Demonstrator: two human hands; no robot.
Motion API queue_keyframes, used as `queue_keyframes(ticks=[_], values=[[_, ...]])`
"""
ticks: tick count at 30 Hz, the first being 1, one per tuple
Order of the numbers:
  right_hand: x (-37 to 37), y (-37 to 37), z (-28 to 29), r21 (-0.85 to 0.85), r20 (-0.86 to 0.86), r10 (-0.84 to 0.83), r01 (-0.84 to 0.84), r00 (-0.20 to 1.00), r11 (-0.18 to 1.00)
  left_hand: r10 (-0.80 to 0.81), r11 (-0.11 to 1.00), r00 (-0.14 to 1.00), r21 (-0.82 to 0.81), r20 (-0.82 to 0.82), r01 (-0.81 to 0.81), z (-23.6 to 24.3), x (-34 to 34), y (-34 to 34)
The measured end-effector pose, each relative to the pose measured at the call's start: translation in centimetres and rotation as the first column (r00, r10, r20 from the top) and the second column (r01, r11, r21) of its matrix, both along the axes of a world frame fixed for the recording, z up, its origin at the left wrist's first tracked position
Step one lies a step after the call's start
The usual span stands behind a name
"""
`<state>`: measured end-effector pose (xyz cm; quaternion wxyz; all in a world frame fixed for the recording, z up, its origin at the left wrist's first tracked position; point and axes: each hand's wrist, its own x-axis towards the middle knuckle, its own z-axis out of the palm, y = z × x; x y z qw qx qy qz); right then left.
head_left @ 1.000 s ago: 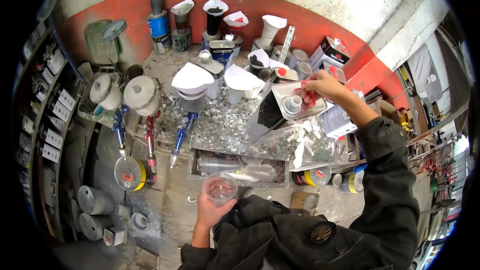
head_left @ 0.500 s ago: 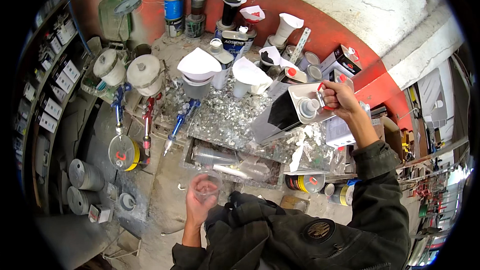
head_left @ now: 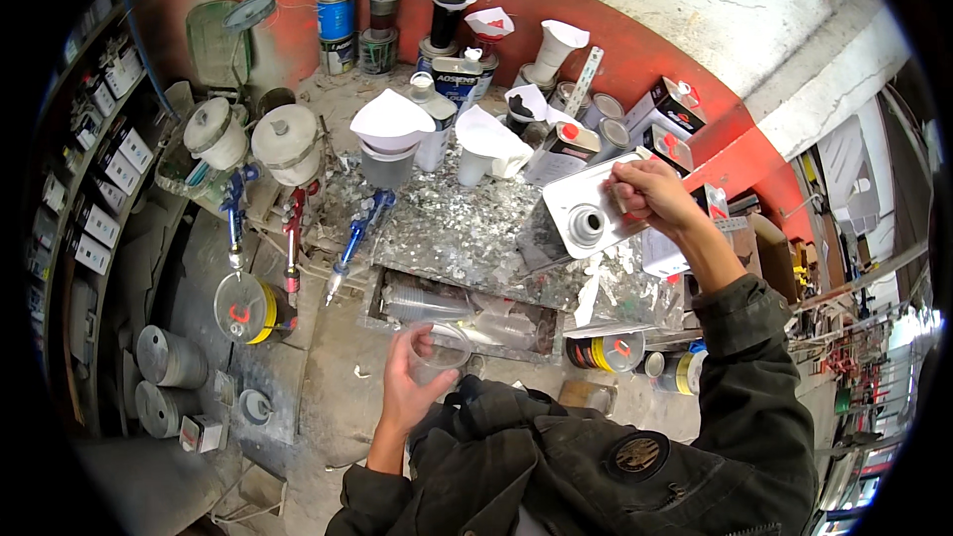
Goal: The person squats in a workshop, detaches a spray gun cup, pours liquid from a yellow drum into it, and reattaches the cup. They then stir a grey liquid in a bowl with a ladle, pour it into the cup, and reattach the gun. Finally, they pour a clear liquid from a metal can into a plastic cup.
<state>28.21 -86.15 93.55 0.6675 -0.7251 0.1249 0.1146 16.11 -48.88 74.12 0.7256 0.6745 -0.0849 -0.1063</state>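
My left hand (head_left: 409, 392) is wrapped round a clear plastic cup (head_left: 443, 355), held low in front of my jacket with its mouth up. Nothing can be made out inside it. Above the bench, my right hand (head_left: 657, 197) grips the handle of a rectangular metal can (head_left: 569, 195). The can is tilted so that its pale top and round spout (head_left: 586, 226) face toward me; a dark opening shows in the spout. Cup and can are well apart. Most of the can's body is hidden behind its top.
Paint crusts the bench (head_left: 447, 228). Paper strainers in cups, such as a white one (head_left: 392, 124), and several cans stand at its back. Spray guns, one blue (head_left: 359, 228), hang along the left front. An open drawer (head_left: 462, 323) holds clear cups. Shelves (head_left: 124, 203) with boxes line the left.
The can has tipped further, turning its top and spout toward me, and has shifted slightly left. My left hand has moved a little right and up with the cup.
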Motion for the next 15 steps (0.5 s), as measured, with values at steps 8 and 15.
queue_keyframes(ticks=[8,15], values=[[-1.2,5.5,-0.6,-0.13,0.012,-0.035,0.036,0.999,0.991,-0.005,1.0,0.98,0.018,0.199,0.001,3.2,2.4,-2.5],[-2.6,8.5,-1.1,-0.107,0.11,-0.144,0.156,0.983,0.982,-0.003,0.997,0.969,0.077,0.248,-0.017,4.6,3.1,-3.3]])
